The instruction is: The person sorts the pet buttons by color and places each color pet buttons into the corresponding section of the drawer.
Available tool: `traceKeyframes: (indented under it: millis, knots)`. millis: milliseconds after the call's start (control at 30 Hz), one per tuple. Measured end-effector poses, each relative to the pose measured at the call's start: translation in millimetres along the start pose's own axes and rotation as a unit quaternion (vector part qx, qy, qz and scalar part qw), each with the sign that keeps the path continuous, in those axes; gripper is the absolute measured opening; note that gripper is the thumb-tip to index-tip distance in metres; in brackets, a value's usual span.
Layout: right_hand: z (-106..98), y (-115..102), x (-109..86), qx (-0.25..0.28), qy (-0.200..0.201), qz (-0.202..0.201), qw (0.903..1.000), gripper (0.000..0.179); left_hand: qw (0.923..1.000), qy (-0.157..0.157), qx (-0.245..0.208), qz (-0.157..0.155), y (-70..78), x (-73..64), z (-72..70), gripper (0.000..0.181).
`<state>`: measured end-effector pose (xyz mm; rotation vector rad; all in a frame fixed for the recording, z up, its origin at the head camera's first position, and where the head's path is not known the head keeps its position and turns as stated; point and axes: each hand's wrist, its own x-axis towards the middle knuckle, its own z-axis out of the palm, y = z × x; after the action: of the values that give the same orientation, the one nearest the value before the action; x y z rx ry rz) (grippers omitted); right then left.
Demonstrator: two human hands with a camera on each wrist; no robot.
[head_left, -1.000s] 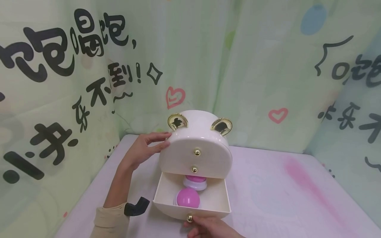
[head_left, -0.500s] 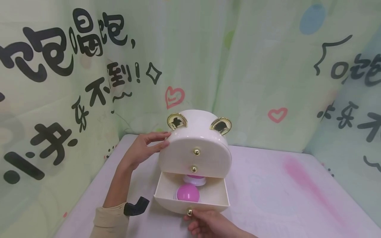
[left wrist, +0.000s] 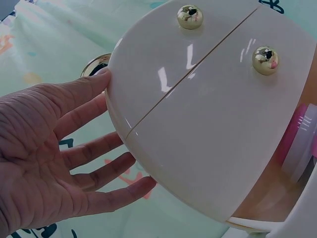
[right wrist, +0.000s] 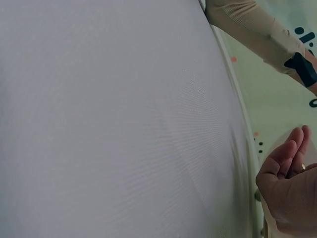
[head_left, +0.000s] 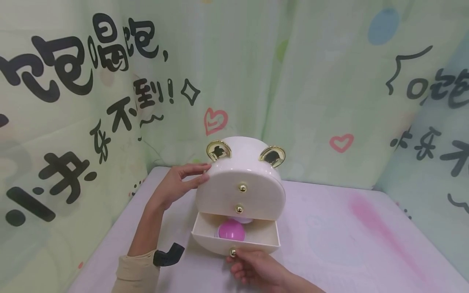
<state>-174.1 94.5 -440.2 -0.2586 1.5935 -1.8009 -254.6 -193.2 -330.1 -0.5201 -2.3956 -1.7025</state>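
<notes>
A white rounded drawer box (head_left: 220, 195) with gold-trimmed ears and gold knobs stands on the table. Its bottom drawer (head_left: 210, 245) is partly pulled out. Inside lies a pink-and-white round item (head_left: 232, 230); a second one behind it is mostly covered by the box front. My right hand (head_left: 258, 266) pinches the drawer's gold knob (head_left: 233, 252) between thumb and fingers. My left hand (head_left: 176, 185) steadies the box at its upper left side. In the left wrist view the left hand's spread fingers (left wrist: 114, 196) touch the curved side, the thumb at the front edge.
A purplish-white cloth (head_left: 329, 232) with a pink streak covers the table. Pale green curtains (head_left: 307, 89) printed with black lettering and hearts hang behind it and at both sides. A black strap piece (head_left: 168, 255) sticks out from the left sleeve.
My right hand has pushed the bottom drawer inward, away from me. The rear pink-and-white item has slid mostly under the box front. The left hand has stayed in place.
</notes>
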Motion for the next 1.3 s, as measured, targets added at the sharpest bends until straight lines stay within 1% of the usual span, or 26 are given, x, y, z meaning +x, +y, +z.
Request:
traceKeyframes:
  millis: [267, 433, 800, 1033, 1300]
  knots:
    - [-3, -6, 4.7, -0.005, 0.027, 0.004, 0.9996, 0.031, 1.0, -0.001, 0.003, 0.004, -0.7, 1.0, -0.3, 0.04]
    - [-5, -10, 9.4, -0.004, 0.043, 0.003, 0.9991, 0.033, 1.0, -0.002, 0.001, 0.001, -1.3, 1.0, -0.7, 0.041]
    - [-8, -14, 14.7, 0.007, 0.048, -0.003, 0.9988, 0.033, 1.0, -0.002, 0.006, 0.001, -0.9, 1.5, -0.7, 0.041]
    - [-15, -17, 25.4, 0.014, 0.061, -0.015, 0.9979, 0.035, 1.0, -0.004, 0.002, -0.002, -0.7, 1.4, -1.1, 0.04]
    - [-18, -20, 34.3, 0.012, 0.074, -0.02, 0.997, 0.036, 1.0, -0.003, -0.006, 0.002, -1.2, 1.6, -1.0, 0.04]
